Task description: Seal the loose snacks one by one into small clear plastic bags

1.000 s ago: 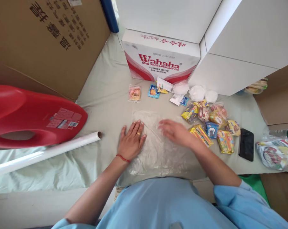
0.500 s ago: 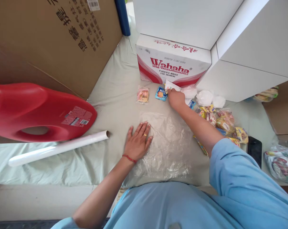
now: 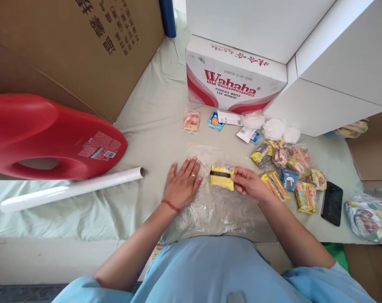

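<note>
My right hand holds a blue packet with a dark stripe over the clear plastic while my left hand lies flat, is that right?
No, the head view shows the packet in your right hand is yellow, not blue. It's over the clear plastic, and your left hand lies flat.

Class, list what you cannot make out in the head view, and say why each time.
Head view:
Part of the yellow packet's right end: behind the right hand.
Whatever clear plastic lies beneath the left hand.
The red jug's left end: cut off by the picture's left edge.
The label's print: too small.
</note>
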Demonstrator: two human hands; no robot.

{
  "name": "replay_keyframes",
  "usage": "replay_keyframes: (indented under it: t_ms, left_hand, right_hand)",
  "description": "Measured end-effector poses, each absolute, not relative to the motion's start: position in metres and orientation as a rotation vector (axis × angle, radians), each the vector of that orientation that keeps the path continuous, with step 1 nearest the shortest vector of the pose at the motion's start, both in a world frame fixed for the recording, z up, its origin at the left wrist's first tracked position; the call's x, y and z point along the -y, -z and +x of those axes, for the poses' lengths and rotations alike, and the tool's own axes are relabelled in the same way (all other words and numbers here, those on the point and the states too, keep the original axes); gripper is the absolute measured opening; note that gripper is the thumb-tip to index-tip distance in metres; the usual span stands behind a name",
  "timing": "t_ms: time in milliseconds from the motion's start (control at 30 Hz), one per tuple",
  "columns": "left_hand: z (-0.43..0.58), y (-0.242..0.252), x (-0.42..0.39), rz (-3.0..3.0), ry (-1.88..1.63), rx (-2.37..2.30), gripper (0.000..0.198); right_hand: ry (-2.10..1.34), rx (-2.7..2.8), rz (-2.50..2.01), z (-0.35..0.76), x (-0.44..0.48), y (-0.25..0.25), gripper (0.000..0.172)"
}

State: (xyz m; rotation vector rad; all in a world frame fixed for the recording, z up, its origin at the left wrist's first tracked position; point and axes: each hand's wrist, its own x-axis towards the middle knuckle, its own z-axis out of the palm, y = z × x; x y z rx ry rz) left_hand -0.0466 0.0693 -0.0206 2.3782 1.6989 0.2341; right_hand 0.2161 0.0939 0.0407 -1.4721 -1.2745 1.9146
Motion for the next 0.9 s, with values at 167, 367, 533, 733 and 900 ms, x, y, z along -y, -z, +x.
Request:
replay_keyframes:
  t_ms: [167, 367, 533, 733, 900]
  left_hand:
    - [-0.046, 0.021, -0.069, 2.39, -0.229, -1.712, 0.058]
    - [-0.045, 0.02, -0.07, 2.395, -0.21, -1.725, 0.059]
    - [-0.044, 0.019, -0.07, 2.383, -0.189, -1.728, 0.059]
    - [-0.044, 0.02, -0.071, 2.375, -0.2, -1.735, 0.06]
    - [-0.045, 0.021, -0.07, 2.394, -0.25, -1.729, 0.059]
  right_hand:
    - [-1.07, 1.895, -1.757, 0.211, -0.063, -0.027, 0.028]
    - [-0.915, 2.538, -1.475, 0.192, -0.061, -0.037, 0.046]
    - [-0.834, 2.502, -1.611, 0.208, -0.094, -0.053, 0.039]
    - [-0.076, 2.438, -2.242, 0.264, -0.199, -0.052, 0.044]
    - [-0.103, 2.418, -2.293, 0.272, -0.243, -0.026, 0.06]
